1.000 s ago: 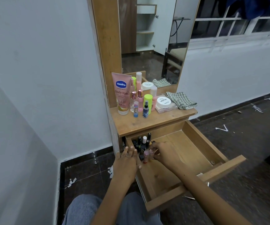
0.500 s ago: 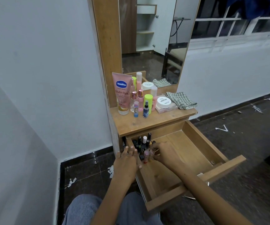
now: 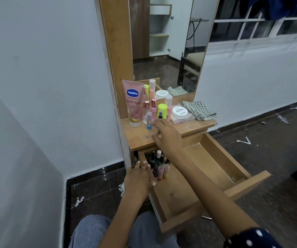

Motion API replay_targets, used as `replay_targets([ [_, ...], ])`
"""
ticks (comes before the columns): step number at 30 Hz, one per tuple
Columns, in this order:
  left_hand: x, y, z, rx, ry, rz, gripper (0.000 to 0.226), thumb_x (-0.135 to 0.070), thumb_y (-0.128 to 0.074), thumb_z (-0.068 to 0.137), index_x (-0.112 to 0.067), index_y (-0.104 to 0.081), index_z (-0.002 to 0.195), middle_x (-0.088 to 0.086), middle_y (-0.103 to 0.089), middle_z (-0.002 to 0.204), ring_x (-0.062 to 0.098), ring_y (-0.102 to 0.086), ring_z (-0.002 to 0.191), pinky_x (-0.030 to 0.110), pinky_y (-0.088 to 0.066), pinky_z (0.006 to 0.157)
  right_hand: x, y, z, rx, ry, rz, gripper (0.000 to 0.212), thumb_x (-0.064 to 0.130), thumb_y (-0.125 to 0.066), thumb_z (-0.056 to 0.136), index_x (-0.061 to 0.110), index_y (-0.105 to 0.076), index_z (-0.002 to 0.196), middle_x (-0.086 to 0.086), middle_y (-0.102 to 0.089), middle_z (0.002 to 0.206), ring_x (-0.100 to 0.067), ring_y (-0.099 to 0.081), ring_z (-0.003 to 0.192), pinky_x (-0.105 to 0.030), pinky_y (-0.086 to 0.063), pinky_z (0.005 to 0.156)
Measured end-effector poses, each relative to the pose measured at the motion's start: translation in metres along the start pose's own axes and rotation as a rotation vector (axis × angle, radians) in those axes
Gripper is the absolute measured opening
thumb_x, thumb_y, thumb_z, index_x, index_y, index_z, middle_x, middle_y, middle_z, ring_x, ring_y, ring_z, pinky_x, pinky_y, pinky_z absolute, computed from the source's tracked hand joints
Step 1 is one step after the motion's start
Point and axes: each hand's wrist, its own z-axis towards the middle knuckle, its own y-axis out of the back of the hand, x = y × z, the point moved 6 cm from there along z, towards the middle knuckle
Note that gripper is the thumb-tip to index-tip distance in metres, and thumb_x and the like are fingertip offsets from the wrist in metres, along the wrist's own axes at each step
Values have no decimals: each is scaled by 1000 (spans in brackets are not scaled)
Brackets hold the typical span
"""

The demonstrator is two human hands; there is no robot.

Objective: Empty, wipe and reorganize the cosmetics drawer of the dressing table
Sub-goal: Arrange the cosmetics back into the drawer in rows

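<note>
The right hand (image 3: 167,135) is seen just above the centre of the frame, over the bare front part of the table top (image 3: 140,140), with its fingers (image 3: 155,137) loosely spread and slightly blurred; nothing can be made out between them, though a small item hidden in the blur cannot be ruled out. The standing group of bottles (image 3: 154,111) lies just above and to the left of those fingertips, each bottle with its long axis upright, the small blue-capped bottle (image 3: 149,120) and the dark spray bottle (image 3: 160,114) being nearest; the right hand is judged far closer to them than the left. The left hand (image 3: 140,181) is seen lower, left of centre, resting on the left wall of the open drawer (image 3: 215,158), its fingers straight and close together. The drawer is pulled out toward the lower right and is mostly bare wood; only its rear left corner is filled, with a tight cluster of small upright nail polish bottles (image 3: 157,161) and two pale tubes (image 3: 163,171) at its front. On the table top are also found a pink lotion tube (image 3: 134,102), a white jar (image 3: 179,112) set on a flat pink case (image 3: 182,119), and a folded checked cloth (image 3: 198,110) at the right. Refilling seems under way, and the next reach is judged to be up-left toward the bottles.
</note>
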Motion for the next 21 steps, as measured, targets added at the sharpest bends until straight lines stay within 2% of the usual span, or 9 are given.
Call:
replay_targets([
  [3, 0, 2, 0, 6, 3, -16, 67, -40, -40, 100, -15, -7, 153, 3, -1, 161, 22, 2, 148, 42, -5, 118, 10, -14, 23, -11, -2, -78, 47, 12, -61, 88, 16, -46, 132, 2, -40, 142, -21, -61, 96, -35, -56, 75],
  [6, 0, 1, 1, 14, -1, -9, 68, -40, -41, 100, -16, -7, 153, 3, -1, 161, 22, 2, 148, 43, -6, 118, 11, -25, 38, -6, -35, -135, 57, 11, -62, 89, 16, -36, 140, -3, -36, 143, -23, -61, 101, -34, -56, 73],
  [10, 0, 0, 1, 21, 3, -25, 68, -40, -41, 100, -16, -7, 153, 2, 0, 161, 22, 2, 148, 43, -5, 118, 12, -24, 42, -94, -58, -157, 37, 9, -58, 90, 11, -48, 126, -7, -45, 130, -21, -58, 100, -29, -55, 69],
  [13, 1, 0, 1, 20, 3, -27, 67, -40, -40, 100, -16, -6, 153, 2, 0, 161, 22, 3, 148, 43, -5, 118, 13, -19, 37, -98, -37, -141, 32, 8, -59, 89, 11, -54, 120, -6, -51, 124, -20, -57, 97, -28, -49, 68],
  [16, 1, 0, 0, 13, -2, -25, 67, -40, -39, 100, -16, -6, 153, 2, 0, 161, 22, 3, 148, 43, -5, 118, 1, -7, 19, -35, -88, -3, 24, 15, -68, 85, 15, -65, 109, -1, -59, 113, -15, -58, 88, -26, -45, 72],
  [21, 0, -2, 0, -30, -17, -34, 67, -41, -40, 100, -15, -8, 153, 2, -3, 161, 22, 1, 148, 43, -6, 118, -39, 25, -25, 157, -193, 168, 21, 21, -82, 70, 22, -72, 89, 5, -70, 88, -10, -62, 78, -32, -54, 72],
])
